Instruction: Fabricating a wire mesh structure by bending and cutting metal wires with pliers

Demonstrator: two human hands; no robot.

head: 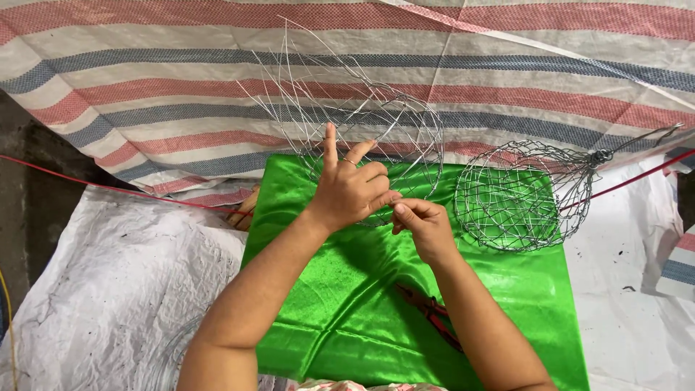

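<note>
An unfinished wire mesh basket (376, 116) with loose wire ends sticking up stands over the far edge of a shiny green cloth (347, 304). My left hand (351, 190) grips its near rim, index finger pointing up. My right hand (423, 226) meets it just to the right, thumb and fingers pinched on a thin wire of the same basket. A finished round wire basket (517, 195) with a twisted wire handle lies on the cloth to the right, apart from both hands.
Red-handled pliers (433, 315) lie on the cloth under my right forearm. A striped red, blue and white tarp (181, 87) hangs behind. White plastic sheeting (116, 275) covers the ground. A red cord (87, 181) runs across at the left.
</note>
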